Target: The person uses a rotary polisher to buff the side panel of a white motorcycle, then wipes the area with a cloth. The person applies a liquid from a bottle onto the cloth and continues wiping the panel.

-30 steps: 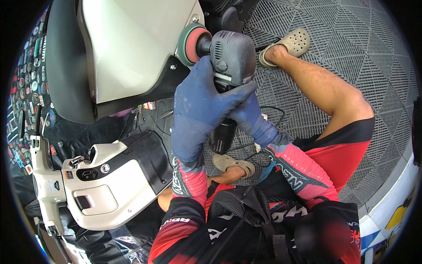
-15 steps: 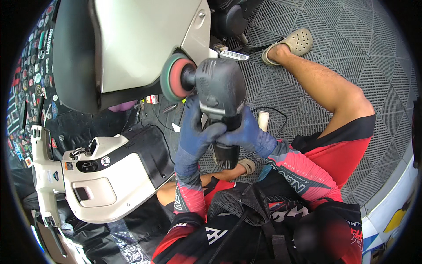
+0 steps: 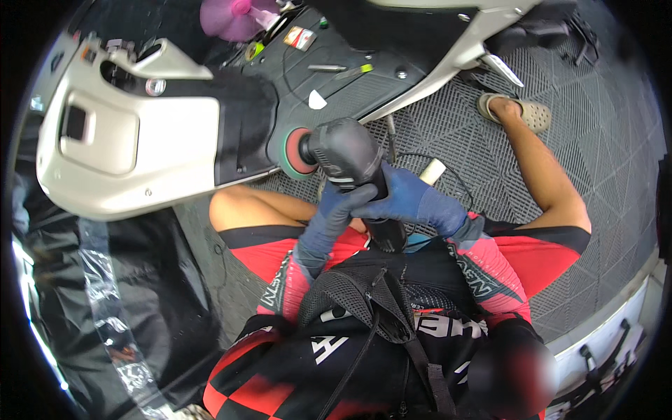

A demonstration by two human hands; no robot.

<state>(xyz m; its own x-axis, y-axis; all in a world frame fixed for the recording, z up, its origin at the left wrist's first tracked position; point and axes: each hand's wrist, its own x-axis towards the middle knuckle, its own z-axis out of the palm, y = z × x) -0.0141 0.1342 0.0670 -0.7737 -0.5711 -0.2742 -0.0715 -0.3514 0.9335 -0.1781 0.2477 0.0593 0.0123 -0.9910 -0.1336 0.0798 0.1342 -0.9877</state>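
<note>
A black polisher [image 3: 344, 150] with a green-and-red round pad [image 3: 297, 152] is held between my two gloved hands in front of my lap. My left hand [image 3: 337, 212], in a blue glove, closes round the tool below its head. From the other side, my right hand [image 3: 413, 199], also blue-gloved, wraps the same grip. The pad faces left toward the cream scooter's front panel [image 3: 178, 143] and dark footboard [image 3: 241, 126]. Whether it touches the edge there, I cannot tell. The lower end of the tool points down toward my lap.
On the scooter's dark floor lie a small card box [image 3: 299, 38], a white scrap [image 3: 317, 100] and a pen-like tool [image 3: 327, 68]. A pink fan [image 3: 234, 17] stands beyond. A pale cylinder [image 3: 432, 171] and a cable [image 3: 458, 180] rest on the grey grid floor [image 3: 602, 168].
My view has swung, bringing the scooter's floor into sight. Both hands have drawn the polisher away from the cream side panel, closer to my body. They keep their grip.
</note>
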